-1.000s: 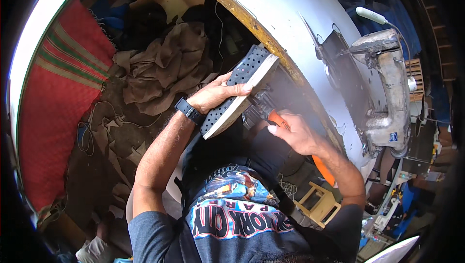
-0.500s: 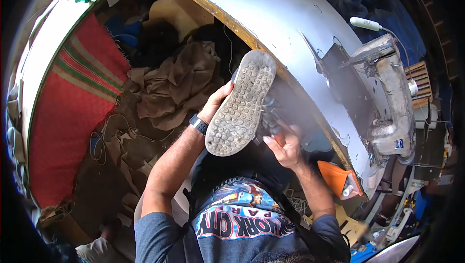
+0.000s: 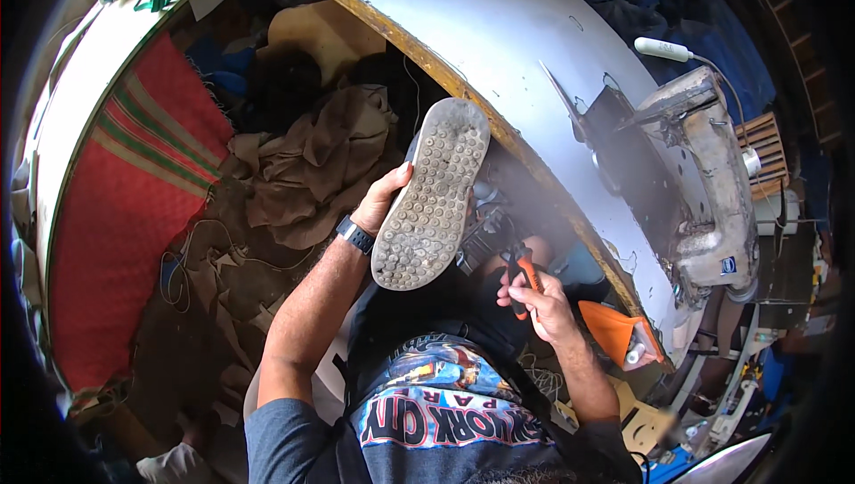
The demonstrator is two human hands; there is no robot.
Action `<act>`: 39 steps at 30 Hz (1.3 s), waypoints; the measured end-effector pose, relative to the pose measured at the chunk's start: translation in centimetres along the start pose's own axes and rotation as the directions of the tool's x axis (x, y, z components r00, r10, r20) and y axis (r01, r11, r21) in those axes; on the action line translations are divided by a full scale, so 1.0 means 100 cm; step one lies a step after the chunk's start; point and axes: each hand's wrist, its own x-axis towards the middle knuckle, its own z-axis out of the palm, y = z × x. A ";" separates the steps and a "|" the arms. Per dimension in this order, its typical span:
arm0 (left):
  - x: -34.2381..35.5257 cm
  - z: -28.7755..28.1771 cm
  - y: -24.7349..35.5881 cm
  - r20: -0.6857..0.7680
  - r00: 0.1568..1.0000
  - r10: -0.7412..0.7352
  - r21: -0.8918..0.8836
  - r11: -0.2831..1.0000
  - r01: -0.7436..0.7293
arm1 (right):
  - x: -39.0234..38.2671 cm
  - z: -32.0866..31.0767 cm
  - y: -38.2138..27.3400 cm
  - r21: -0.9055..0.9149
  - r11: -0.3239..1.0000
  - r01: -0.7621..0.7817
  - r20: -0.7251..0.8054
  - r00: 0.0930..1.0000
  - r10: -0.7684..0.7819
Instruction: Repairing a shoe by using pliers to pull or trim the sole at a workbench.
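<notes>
A shoe [image 3: 432, 195] is held up in front of me, its pale, studded sole turned toward the view. The sole is worn and darkened with dirt at the toe and heel. My left hand [image 3: 381, 203], with a watch on its wrist, grips the shoe's left edge; its other fingers are hidden behind the shoe. To the lower right, my right hand [image 3: 550, 308] is closed around the orange-and-black handles of a pair of pliers [image 3: 525, 272]. The pliers are apart from the shoe, and what is in their jaws cannot be made out.
A white table [image 3: 499, 21] with a worn wooden edge runs along the right, carrying scissors [image 3: 570, 105] and a sewing machine [image 3: 712, 172]. An orange container [image 3: 613, 331] hangs by its near corner. Brown fabric [image 3: 312, 168] lies heaped on the left, beyond which is red striped cloth [image 3: 125, 244].
My right hand has drawn the pliers away from the shoe's right edge, down and to the right. The shoe has shifted slightly left in my left hand.
</notes>
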 end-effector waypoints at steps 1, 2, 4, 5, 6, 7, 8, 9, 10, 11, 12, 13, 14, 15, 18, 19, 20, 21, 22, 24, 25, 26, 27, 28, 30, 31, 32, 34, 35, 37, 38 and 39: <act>-0.001 0.001 0.000 0.003 1.000 0.009 0.007 1.000 -0.009 | 0.001 0.000 -0.002 -0.136 0.985 0.111 0.009 0.994 -0.110; -0.001 0.002 0.001 0.007 1.000 0.017 0.013 1.000 -0.017 | 0.002 0.001 -0.006 -0.268 0.939 0.217 0.032 0.976 -0.217; -0.003 -0.005 -0.001 -0.027 0.999 0.028 0.050 0.998 -0.027 | 0.005 0.013 -0.028 -0.458 0.791 0.406 0.135 0.911 -0.390; -0.003 -0.009 -0.002 -0.021 1.000 0.016 0.086 0.996 -0.014 | 0.006 0.016 -0.036 -0.555 0.710 0.433 0.156 0.893 -0.423; -0.001 -0.011 -0.005 -0.013 1.000 0.003 0.120 0.993 -0.001 | 0.006 0.021 -0.047 -0.621 0.672 0.405 0.155 0.903 -0.401; -0.002 0.001 -0.003 -0.056 0.998 0.006 0.170 0.986 0.004 | 0.005 0.021 -0.055 -0.623 0.672 0.400 0.144 0.903 -0.404; 0.000 -0.004 -0.003 -0.050 0.999 -0.003 0.167 0.986 0.011 | 0.005 0.020 -0.061 -0.687 0.656 0.313 0.148 0.944 -0.295; -0.002 -0.006 -0.001 -0.060 0.998 0.013 0.269 0.963 0.003 | 0.004 0.020 -0.068 -0.747 0.625 0.226 0.147 0.973 -0.176; -0.002 -0.008 -0.001 -0.068 0.997 0.031 0.368 0.930 -0.004 | 0.004 0.025 -0.076 -0.742 0.633 0.223 0.156 0.975 -0.161; -0.004 -0.009 -0.002 -0.074 0.995 0.070 0.412 0.911 -0.033 | 0.006 0.025 -0.077 -0.745 0.631 0.215 0.150 0.976 -0.156; -0.003 -0.006 0.000 -0.069 0.996 0.062 0.433 0.901 -0.026 | 0.008 0.021 -0.077 -0.763 0.612 0.209 0.156 0.978 -0.139; -0.003 -0.004 0.001 -0.064 0.997 0.054 0.454 0.891 -0.020 | 0.011 0.017 -0.075 -0.780 0.592 0.202 0.162 0.979 -0.122; -0.002 0.000 0.001 -0.072 0.996 0.060 0.461 0.887 -0.020 | 0.013 0.010 -0.071 -0.783 0.570 0.249 0.193 0.968 -0.158; -0.003 0.003 0.002 -0.073 0.996 0.059 0.456 0.890 -0.020 | 0.013 0.012 -0.072 -0.785 0.570 0.244 0.191 0.970 -0.153; -0.005 0.005 0.002 -0.113 0.990 0.079 0.496 0.868 -0.013 | 0.012 0.016 -0.080 -0.764 0.627 0.149 0.083 0.987 -0.134; -0.005 0.004 0.002 -0.116 0.990 0.079 0.514 0.858 -0.008 | 0.012 0.015 -0.081 -0.764 0.628 0.146 0.082 0.988 -0.130; -0.005 0.003 0.002 -0.120 0.990 0.079 0.532 0.847 -0.003 | 0.013 0.013 -0.083 -0.764 0.632 0.130 0.089 0.991 -0.096; -0.005 0.003 0.002 -0.121 0.990 0.076 0.530 0.848 0.000 | 0.013 0.011 -0.084 -0.764 0.636 0.114 0.094 0.993 -0.065; -0.004 0.003 0.002 -0.122 0.990 0.074 0.542 0.841 0.004 | 0.012 0.010 -0.086 -0.774 0.626 0.098 0.093 0.995 -0.040; -0.003 0.004 0.002 -0.122 0.990 0.068 0.551 0.834 0.011 | 0.012 0.010 -0.089 -0.775 0.628 0.073 0.084 0.996 -0.012; -0.003 0.006 0.002 -0.124 0.989 0.074 0.569 0.822 0.010 | 0.011 0.009 -0.090 -0.776 0.628 0.052 0.077 0.997 0.013; -0.003 0.006 0.001 -0.125 0.989 0.081 0.587 0.810 0.008 | 0.011 0.009 -0.091 -0.776 0.629 0.048 0.074 0.997 0.015; -0.003 0.006 0.001 -0.126 0.989 0.078 0.587 0.810 0.011 | 0.011 0.008 -0.091 -0.778 0.626 0.055 0.075 0.997 0.006; -0.002 0.005 0.001 -0.121 0.990 0.076 0.583 0.813 0.008 | 0.012 0.008 -0.091 -0.780 0.622 0.062 0.077 0.997 -0.003; -0.003 0.005 0.002 -0.116 0.990 0.074 0.578 0.816 0.007 | 0.012 0.008 -0.093 -0.772 0.635 0.032 0.061 0.998 0.024; -0.003 0.005 0.002 -0.126 0.989 0.073 0.597 0.802 0.017 | 0.012 0.009 -0.093 -0.764 0.646 0.003 0.047 0.998 0.051; -0.003 0.006 0.002 -0.135 0.988 0.072 0.615 0.788 0.026 | 0.012 0.008 -0.093 -0.763 0.646 0.002 0.047 0.998 0.052; -0.004 0.007 0.003 -0.139 0.988 0.069 0.631 0.775 0.035 | 0.011 0.008 -0.094 -0.766 0.643 0.010 0.063 0.996 0.061; -0.004 0.008 0.003 -0.142 0.988 0.066 0.647 0.761 0.042 | 0.012 0.008 -0.093 -0.766 0.643 0.009 0.064 0.996 0.062; -0.004 0.011 0.004 -0.145 0.988 0.057 0.651 0.757 0.052 | 0.012 0.007 -0.093 -0.807 0.587 0.064 0.101 0.994 0.031; -0.005 0.012 0.004 -0.147 0.988 0.048 0.656 0.753 0.061 | 0.013 0.006 -0.092 -0.807 0.588 0.062 0.100 0.995 0.032; -0.005 0.014 0.005 -0.148 0.988 0.046 0.656 0.752 0.063 | 0.014 0.005 -0.091 -0.806 0.589 0.049 0.094 0.994 0.046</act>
